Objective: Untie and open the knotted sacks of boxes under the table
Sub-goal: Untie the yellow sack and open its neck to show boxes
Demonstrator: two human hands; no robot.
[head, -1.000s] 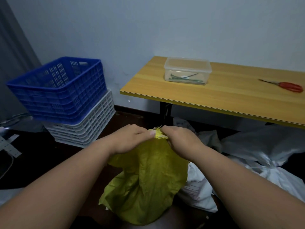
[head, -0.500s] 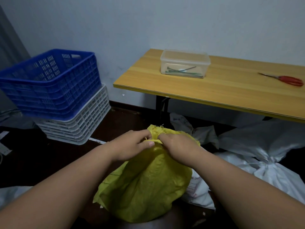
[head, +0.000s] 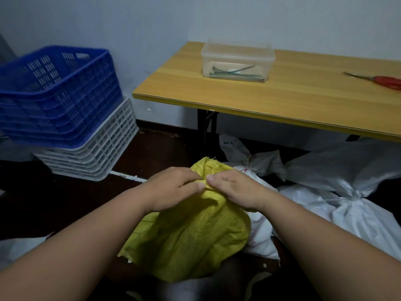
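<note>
A yellow woven sack [head: 191, 240] stands on the dark floor in front of me, its frayed top edge sticking up behind my fingers. My left hand [head: 171, 187] and my right hand [head: 234, 187] meet at the sack's gathered neck, and both pinch the yellow fabric between thumb and fingers. Several white sacks lie to the right under the wooden table [head: 282, 105]; one white sack [head: 347, 205] is tied at its neck, and a smaller tied white sack [head: 251, 159] sits behind the yellow one.
A blue crate [head: 56, 92] is stacked on a white crate [head: 97, 153] at the left by the wall. On the table stand a clear plastic box [head: 237, 60] holding cable ties and red scissors [head: 384, 80]. A black table leg [head: 205, 124] stands behind the sacks.
The sack's neck has come down lower and slumped, and my hands have followed it down. More of the frayed top edge sticks out behind my fingers. My view has shifted slightly.
</note>
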